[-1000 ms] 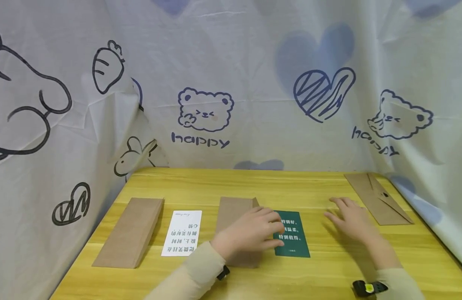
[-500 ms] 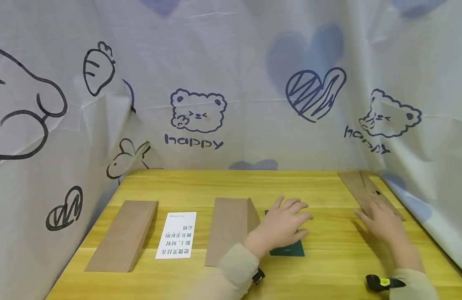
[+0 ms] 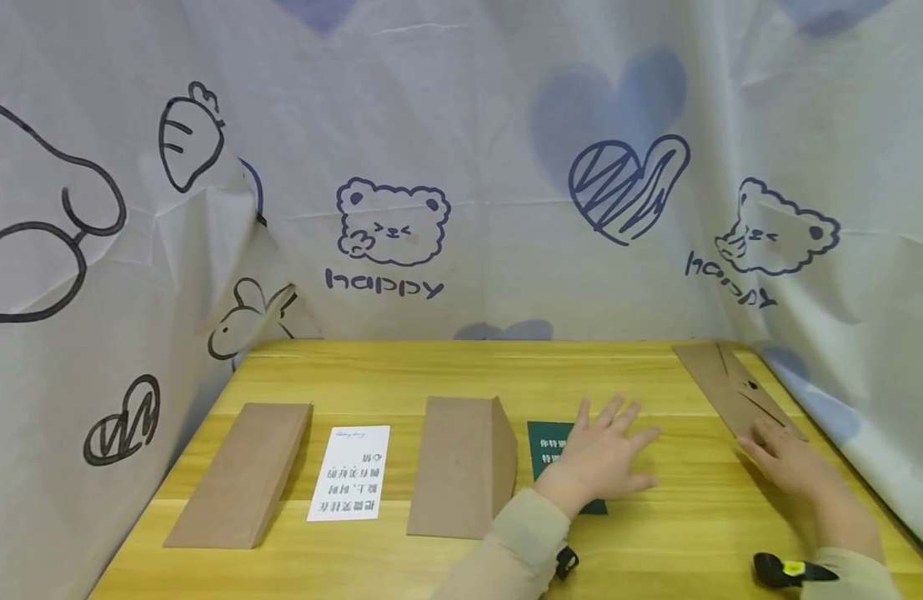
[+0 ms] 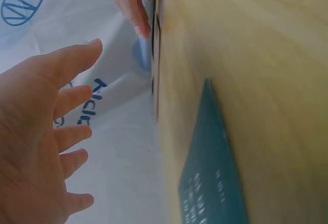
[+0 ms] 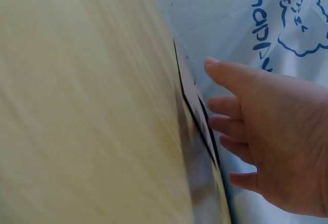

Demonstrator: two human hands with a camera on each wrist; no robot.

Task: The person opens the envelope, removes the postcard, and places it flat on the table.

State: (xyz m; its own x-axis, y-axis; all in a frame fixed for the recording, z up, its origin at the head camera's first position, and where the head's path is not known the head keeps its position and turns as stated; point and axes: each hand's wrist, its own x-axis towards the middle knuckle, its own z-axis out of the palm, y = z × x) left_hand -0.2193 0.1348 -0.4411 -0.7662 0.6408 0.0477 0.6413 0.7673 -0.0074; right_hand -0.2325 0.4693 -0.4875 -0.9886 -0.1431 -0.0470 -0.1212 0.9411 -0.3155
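My left hand (image 3: 599,458) hovers over a dark green card (image 3: 545,446) with white printed characters, its fingers spread and holding nothing. In the left wrist view the green card (image 4: 215,167) lies on the table, apart from the hand (image 4: 36,126). Over at the right, my right hand (image 3: 795,467) is at the near end of a closed brown paper envelope (image 3: 724,383) that has a dark dot on its flap. The right wrist view shows that hand (image 5: 282,137) with fingers loosely extended and nothing between them, beside the envelope (image 5: 192,90).
Two more brown envelopes, one in the middle (image 3: 457,467) and one at the left (image 3: 232,479), lie on the wooden table (image 3: 341,371). Between them is a white card (image 3: 350,475) with printed characters. A white curtain (image 3: 499,242) with drawings encloses the back and sides.
Both hands have moved right: the left from above the middle envelope to over the green card, the right up to the far-right envelope. The head view has shifted slightly.
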